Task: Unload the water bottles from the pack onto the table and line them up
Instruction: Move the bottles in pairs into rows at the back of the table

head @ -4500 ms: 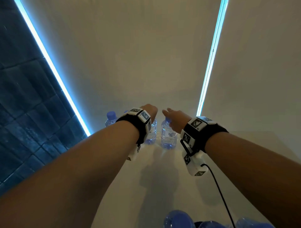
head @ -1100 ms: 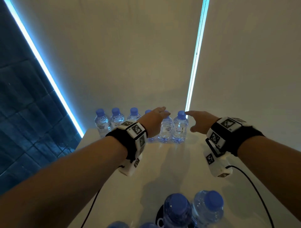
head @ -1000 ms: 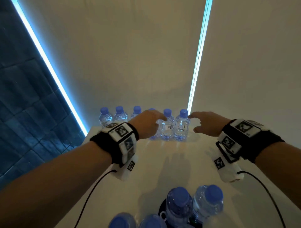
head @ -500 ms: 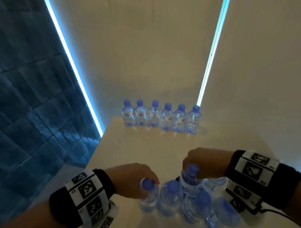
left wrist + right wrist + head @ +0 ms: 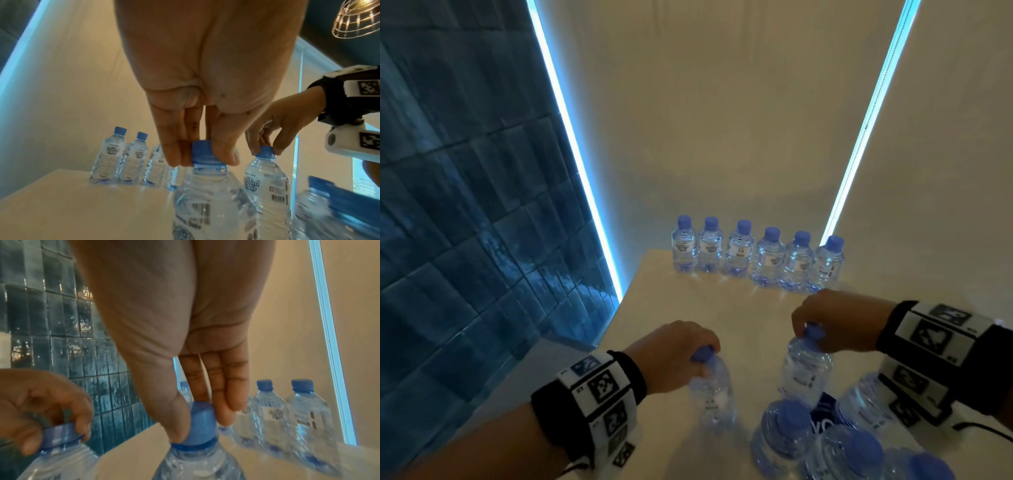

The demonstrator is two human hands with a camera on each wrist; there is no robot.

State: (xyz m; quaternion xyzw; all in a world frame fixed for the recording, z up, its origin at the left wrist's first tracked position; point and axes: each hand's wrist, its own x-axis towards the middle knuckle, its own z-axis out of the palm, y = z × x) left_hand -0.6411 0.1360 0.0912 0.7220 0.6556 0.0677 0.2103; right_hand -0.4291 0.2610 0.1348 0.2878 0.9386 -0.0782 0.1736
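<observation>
Cream wall (image 5: 722,120); blue tiles (image 5: 465,205)

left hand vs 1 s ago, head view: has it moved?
Yes. The left hand has pulled back from the row of bottles at the wall to the near end of the table, where it pinches a bottle's cap.

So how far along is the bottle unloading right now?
Done: six bottles stand in a row at the table's far edge. In hand: the left hand and right hand each pinch a bottle by its cap. Left: at least four bottles remain in the pack near the camera.
</observation>
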